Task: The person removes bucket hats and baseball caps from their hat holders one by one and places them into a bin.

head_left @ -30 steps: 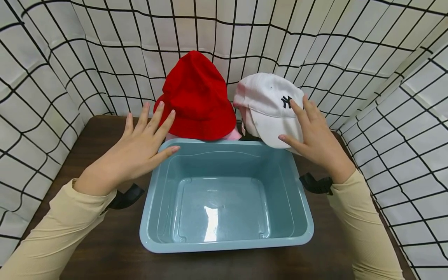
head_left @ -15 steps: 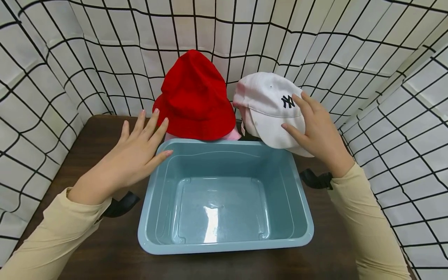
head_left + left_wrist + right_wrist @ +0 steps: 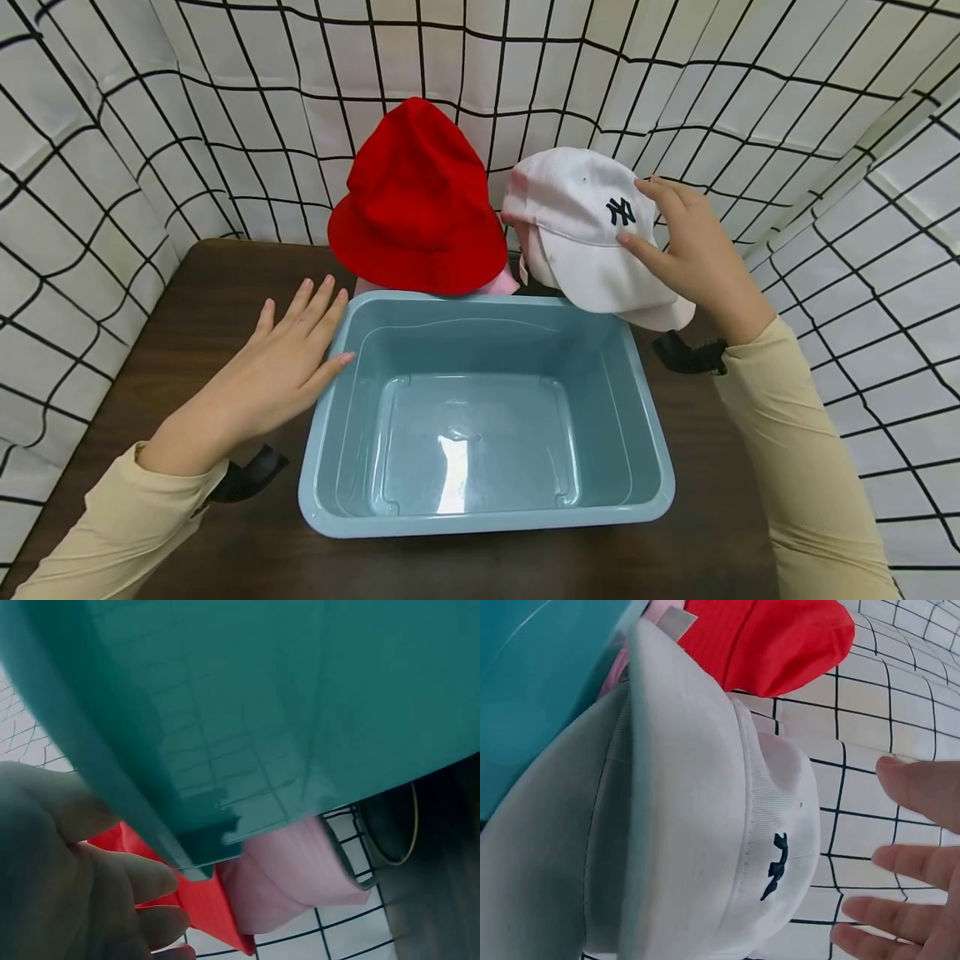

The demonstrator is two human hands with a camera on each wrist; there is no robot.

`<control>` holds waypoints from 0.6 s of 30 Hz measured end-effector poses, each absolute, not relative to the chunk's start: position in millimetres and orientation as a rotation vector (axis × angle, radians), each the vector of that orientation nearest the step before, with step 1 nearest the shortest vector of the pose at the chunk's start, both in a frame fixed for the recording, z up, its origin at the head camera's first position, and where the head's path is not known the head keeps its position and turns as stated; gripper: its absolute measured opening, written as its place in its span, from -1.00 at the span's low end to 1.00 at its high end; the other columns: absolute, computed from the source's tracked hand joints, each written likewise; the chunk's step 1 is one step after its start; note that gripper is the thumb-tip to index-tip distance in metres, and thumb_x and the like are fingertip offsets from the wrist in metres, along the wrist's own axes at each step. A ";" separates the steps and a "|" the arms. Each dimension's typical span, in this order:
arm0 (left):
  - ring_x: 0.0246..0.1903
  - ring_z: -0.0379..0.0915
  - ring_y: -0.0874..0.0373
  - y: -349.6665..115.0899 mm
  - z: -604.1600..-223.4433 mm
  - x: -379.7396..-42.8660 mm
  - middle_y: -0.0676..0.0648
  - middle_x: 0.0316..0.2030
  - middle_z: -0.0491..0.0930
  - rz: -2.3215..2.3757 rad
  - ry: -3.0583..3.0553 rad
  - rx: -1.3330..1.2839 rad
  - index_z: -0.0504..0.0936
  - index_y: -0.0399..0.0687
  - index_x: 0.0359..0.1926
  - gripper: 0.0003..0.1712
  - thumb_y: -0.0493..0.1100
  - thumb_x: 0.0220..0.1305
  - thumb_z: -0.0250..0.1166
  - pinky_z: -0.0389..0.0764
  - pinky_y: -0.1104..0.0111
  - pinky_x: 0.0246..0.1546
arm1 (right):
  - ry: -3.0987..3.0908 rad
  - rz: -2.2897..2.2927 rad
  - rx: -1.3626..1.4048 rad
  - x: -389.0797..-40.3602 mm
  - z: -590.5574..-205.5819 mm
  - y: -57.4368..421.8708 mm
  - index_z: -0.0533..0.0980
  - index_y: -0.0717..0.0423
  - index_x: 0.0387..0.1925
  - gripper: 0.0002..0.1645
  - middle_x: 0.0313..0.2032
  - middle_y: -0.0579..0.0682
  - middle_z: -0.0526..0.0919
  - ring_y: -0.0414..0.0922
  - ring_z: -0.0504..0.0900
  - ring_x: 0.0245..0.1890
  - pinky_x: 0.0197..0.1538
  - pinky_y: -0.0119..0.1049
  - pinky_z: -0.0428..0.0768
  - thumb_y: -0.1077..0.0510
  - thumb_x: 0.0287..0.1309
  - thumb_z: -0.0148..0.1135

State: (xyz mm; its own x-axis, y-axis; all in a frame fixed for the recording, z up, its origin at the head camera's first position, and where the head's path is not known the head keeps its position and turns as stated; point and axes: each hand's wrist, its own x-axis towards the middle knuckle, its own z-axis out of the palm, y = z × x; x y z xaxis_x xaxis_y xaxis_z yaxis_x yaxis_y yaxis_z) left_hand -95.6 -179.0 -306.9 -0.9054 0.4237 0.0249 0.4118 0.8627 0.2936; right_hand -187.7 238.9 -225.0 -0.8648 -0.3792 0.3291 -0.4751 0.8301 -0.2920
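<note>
A light blue plastic tub point(image 3: 480, 525) stands on the table. My left hand point(image 3: 277, 375) is spread, fingers straight, at its left rim, with the thumb over the rim; contact is not clear. Behind the tub a red bucket hat point(image 3: 420, 208) sits on a pink hat point(image 3: 292, 877), mostly covered in the head view. To the right is a white baseball cap point(image 3: 592, 217) with dark letters, a second white brim point(image 3: 667, 314) showing below it. My right hand point(image 3: 693, 250) hovers by that cap's right side; the right wrist view shows a gap between its fingers and the cap.
White panels with a black grid point(image 3: 862, 275) rise around the back and sides of the dark brown table point(image 3: 225, 275). A black strap point(image 3: 690, 354) is at the right wrist and another black strap point(image 3: 247, 479) at the left.
My left hand has drawn back, down and left, away from the red hat. My right hand has moved up and right, off the front of the white cap. The hats and tub stay put.
</note>
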 end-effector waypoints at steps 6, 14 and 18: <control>0.41 -0.39 -0.25 -177.6 -314.0 -95.1 -0.31 0.43 -0.19 0.501 3.009 0.705 -0.08 -0.32 0.43 -0.18 0.04 0.38 0.02 -0.31 -0.26 0.25 | -2.823 0.572 0.636 -197.5 -224.0 236.4 0.20 0.27 0.34 -0.25 0.30 0.25 0.26 0.16 0.16 0.33 0.32 0.06 0.12 -0.03 0.25 0.15; 0.41 -0.29 -0.20 -174.7 -319.1 -93.2 -0.28 0.43 -0.13 0.572 3.003 0.767 -0.04 -0.33 0.43 -0.27 -0.06 0.41 -0.02 -0.26 -0.19 0.30 | -2.879 0.641 0.583 -220.4 -219.2 233.3 0.17 0.30 0.34 -0.26 0.31 0.27 0.25 0.15 0.14 0.35 0.34 0.03 0.10 -0.02 0.29 0.10; 0.41 -0.25 -0.18 -173.8 -322.1 -93.4 -0.27 0.43 -0.10 0.607 3.019 0.782 -0.02 -0.33 0.43 -0.28 -0.09 0.40 0.00 -0.21 -0.17 0.31 | -2.874 0.660 0.554 -234.0 -218.6 231.8 0.22 0.36 0.30 -0.32 0.27 0.30 0.29 0.16 0.20 0.32 0.32 0.01 0.15 0.04 0.30 0.10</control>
